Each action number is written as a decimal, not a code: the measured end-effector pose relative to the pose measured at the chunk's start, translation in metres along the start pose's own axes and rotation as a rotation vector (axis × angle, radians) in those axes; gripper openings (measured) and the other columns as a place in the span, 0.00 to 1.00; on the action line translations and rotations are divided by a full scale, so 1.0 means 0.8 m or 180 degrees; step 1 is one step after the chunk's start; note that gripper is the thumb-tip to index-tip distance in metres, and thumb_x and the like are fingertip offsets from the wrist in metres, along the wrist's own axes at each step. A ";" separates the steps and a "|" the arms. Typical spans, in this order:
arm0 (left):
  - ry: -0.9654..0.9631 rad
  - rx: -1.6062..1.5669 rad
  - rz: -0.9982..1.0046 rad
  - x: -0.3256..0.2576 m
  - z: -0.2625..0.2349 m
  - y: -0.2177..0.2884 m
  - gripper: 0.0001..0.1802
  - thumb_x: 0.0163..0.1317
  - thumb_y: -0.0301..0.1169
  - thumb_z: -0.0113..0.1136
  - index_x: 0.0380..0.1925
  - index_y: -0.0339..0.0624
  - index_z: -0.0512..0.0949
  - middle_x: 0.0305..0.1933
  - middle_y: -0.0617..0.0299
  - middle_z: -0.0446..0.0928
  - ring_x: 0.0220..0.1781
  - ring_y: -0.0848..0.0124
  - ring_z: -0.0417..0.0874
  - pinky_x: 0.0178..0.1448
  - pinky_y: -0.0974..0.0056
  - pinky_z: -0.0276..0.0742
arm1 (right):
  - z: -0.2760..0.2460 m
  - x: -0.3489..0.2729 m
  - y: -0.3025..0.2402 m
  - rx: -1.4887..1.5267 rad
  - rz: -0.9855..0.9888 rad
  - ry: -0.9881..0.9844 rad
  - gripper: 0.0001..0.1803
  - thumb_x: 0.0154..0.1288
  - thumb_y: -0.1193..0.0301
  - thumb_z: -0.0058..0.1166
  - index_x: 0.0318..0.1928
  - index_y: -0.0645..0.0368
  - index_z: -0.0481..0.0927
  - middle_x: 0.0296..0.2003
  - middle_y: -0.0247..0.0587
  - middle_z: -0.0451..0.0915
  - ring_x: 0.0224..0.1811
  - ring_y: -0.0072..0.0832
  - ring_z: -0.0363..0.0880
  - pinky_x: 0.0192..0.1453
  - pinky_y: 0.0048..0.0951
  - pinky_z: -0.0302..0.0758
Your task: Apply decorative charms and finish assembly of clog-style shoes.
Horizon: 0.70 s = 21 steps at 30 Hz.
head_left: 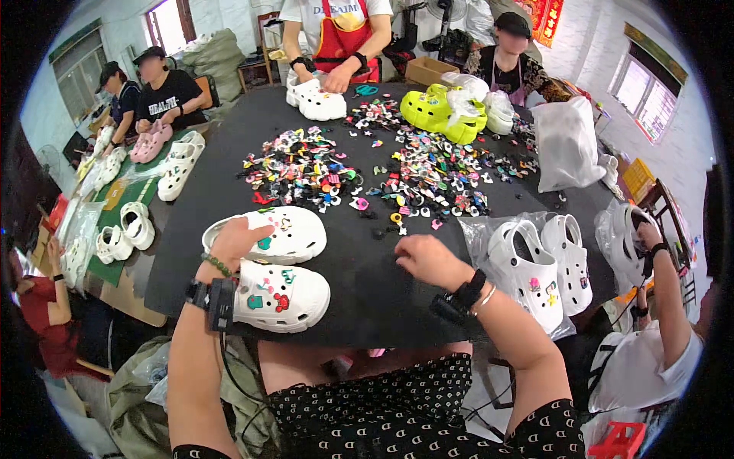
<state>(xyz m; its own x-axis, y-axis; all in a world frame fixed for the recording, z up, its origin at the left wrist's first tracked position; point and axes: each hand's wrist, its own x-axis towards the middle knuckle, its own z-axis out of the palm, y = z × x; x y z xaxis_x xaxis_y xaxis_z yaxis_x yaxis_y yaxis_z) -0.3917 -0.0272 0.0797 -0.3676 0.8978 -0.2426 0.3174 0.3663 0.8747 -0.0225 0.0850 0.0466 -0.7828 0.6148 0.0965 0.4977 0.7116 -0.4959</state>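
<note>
Two white clogs lie side by side on the black table in front of me, toes to the right. My left hand (pixel 240 243) grips the farther clog (pixel 298 233) near its opening, a finger beside a green charm. The nearer clog (pixel 306 297) carries green, pink and red charms and lies by my left wrist. My right hand (pixel 430 258) is over the table to the right of the clogs, its fingers curled together; whether anything small is between them is hidden. Beyond it spreads a pile of small colourful shoe charms (pixel 440 172).
Another charm pile (pixel 302 164) lies left of centre. White clogs (pixel 527 264) on clear plastic stand at the right. Lime-green clogs (pixel 440 111) and a white bag (pixel 566 141) stand farther back. Across the table a person in a red apron handles a white clog (pixel 315 99); other people work around.
</note>
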 end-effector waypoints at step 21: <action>0.0418 0.0442 0.0567 -0.018 0.014 -0.021 0.16 0.61 0.33 0.64 0.39 0.26 0.80 0.37 0.56 0.84 0.38 0.73 0.81 0.43 0.65 0.76 | -0.002 0.108 0.087 -0.0250 0.0673 0.0243 0.14 0.47 0.64 0.70 0.29 0.60 0.82 0.25 0.48 0.82 0.30 0.42 0.82 0.38 0.39 0.78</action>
<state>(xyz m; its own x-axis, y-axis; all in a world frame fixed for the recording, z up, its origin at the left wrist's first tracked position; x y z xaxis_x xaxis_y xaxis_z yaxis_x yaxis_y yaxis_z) -0.3817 -0.0432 0.0637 -0.4025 0.9151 -0.0253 0.5010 0.2434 0.8305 -0.0548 0.1882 0.0218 -0.6290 0.7748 0.0640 0.6776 0.5867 -0.4435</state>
